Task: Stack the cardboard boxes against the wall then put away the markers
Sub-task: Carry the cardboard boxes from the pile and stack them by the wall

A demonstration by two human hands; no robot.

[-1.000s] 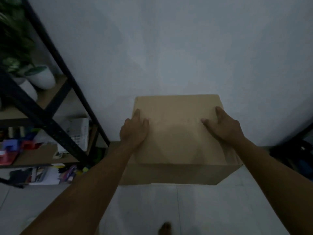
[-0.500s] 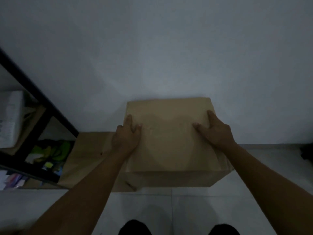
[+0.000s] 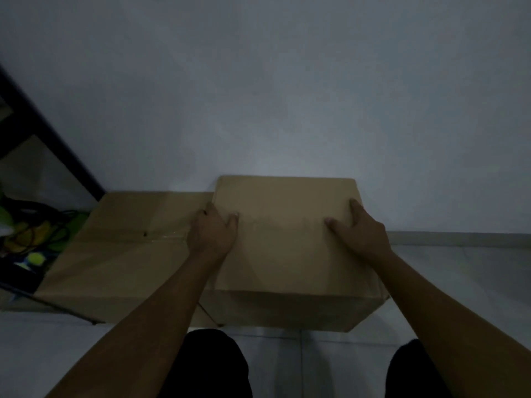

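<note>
A plain brown cardboard box (image 3: 287, 248) sits low against the white wall (image 3: 287, 81). My left hand (image 3: 212, 234) grips its left edge, thumb on top and fingers down the side. On the right edge my right hand (image 3: 359, 231) holds it the same way. Just left of it lies a second, lower and wider cardboard box (image 3: 129, 254), also along the wall, and the held box's left side overlaps it. Whether the held box rests on the floor I cannot tell. No markers are in view.
A black metal shelf frame (image 3: 43, 133) slants up at the far left, with dark cables and green and yellow clutter (image 3: 28, 239) under it. Pale floor tiles (image 3: 459, 282) stretch to the right of the boxes. My dark-clad knees (image 3: 212, 366) are at the bottom edge.
The box has come down lower along the wall with both hands still holding it. My view has dropped, so the second box on the left shows more and the shelf has slid out of frame.
</note>
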